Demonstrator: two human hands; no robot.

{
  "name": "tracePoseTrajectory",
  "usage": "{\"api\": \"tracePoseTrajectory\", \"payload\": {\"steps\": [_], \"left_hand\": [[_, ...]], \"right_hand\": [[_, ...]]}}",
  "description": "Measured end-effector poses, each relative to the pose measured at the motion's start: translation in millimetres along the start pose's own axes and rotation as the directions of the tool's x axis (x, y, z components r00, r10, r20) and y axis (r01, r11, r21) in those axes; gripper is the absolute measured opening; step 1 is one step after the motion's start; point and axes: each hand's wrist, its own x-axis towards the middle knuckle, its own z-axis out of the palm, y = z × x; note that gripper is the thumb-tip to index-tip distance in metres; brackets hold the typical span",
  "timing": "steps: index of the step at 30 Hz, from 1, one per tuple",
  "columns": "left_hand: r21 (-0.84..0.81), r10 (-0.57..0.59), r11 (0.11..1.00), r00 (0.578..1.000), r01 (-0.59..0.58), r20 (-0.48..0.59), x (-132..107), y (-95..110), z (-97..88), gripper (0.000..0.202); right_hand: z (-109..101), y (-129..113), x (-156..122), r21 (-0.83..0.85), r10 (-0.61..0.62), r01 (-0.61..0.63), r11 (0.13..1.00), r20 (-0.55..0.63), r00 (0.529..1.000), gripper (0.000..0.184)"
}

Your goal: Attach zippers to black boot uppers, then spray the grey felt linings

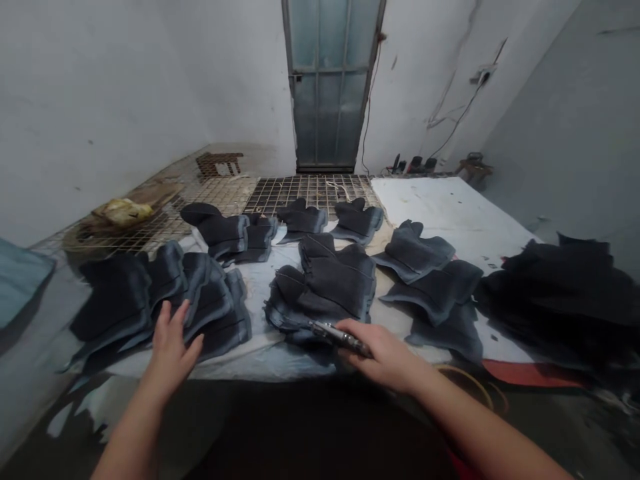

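My left hand [173, 343] is open with fingers spread, resting on the near edge of a fanned stack of dark grey fabric pieces [165, 297] at the left. My right hand [383, 357] is closed around a metal tool that looks like scissors or snips [335, 335], its tip pointing left at the front edge of the middle stack of dark fabric pieces [330, 283]. Both stacks lie on a white sheet-covered table [450, 213].
Several more stacks of dark cut pieces [425, 267] lie across the table, with a large black heap [565, 293] at the right. A wire grid surface [310, 190] extends behind, with a yellowish bundle [123, 212] at left. A metal door [330, 80] stands in the far wall.
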Motion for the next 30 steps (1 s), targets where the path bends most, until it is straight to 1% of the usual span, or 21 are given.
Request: {"api": "tracePoseTrajectory", "payload": {"steps": [4,7,11,14,16,19,22,25,27,28,30], "left_hand": [[-0.011,0.020,1.000,0.999,-0.020,0.041,-2,8,0.1,0.056],[-0.020,0.030,0.999,0.999,-0.029,0.045,0,15,0.3,0.056],[-0.025,0.040,0.999,0.998,-0.039,0.044,5,20,0.6,0.055],[-0.029,0.062,0.998,0.997,-0.060,0.047,9,24,3.4,0.051],[-0.040,0.094,0.995,0.994,-0.092,0.051,14,27,7.8,0.050],[-0.064,0.165,0.985,0.985,-0.161,0.055,26,36,17.7,0.049],[-0.092,0.238,0.969,0.968,-0.230,0.080,45,53,29.0,0.047],[-0.125,0.329,0.941,0.935,-0.313,0.133,70,82,40.9,0.045],[-0.146,0.409,0.911,0.893,-0.387,0.185,88,109,49.8,0.044],[-0.154,0.451,0.892,0.861,-0.425,0.233,98,124,54.9,0.044],[-0.165,0.520,0.853,0.777,-0.496,0.355,118,155,67.4,0.046]], "right_hand": [[2,-5,9,0.019,-0.016,0.017,1.000,-0.068,0.998,0.024],[0,0,4,0.046,-0.004,0.008,0.999,-0.099,0.995,0.024],[-6,19,-21,0.172,-0.016,0.038,0.984,-0.129,0.992,0.031],[-9,36,-44,0.238,0.060,-0.011,0.971,-0.200,0.978,0.035],[-10,45,-57,0.224,0.121,-0.069,0.972,-0.228,0.966,0.034],[-10,53,-70,0.169,0.170,-0.133,0.977,-0.223,0.960,0.031],[-8,59,-76,0.152,0.196,-0.164,0.975,-0.226,0.954,0.029],[-7,67,-76,0.158,0.249,-0.210,0.965,-0.295,0.922,0.031],[-8,71,-72,0.162,0.283,-0.239,0.958,-0.365,0.887,0.033],[-9,73,-68,0.161,0.292,-0.247,0.955,-0.396,0.871,0.033],[-12,75,-59,0.153,0.304,-0.262,0.953,-0.452,0.839,0.033]]}}
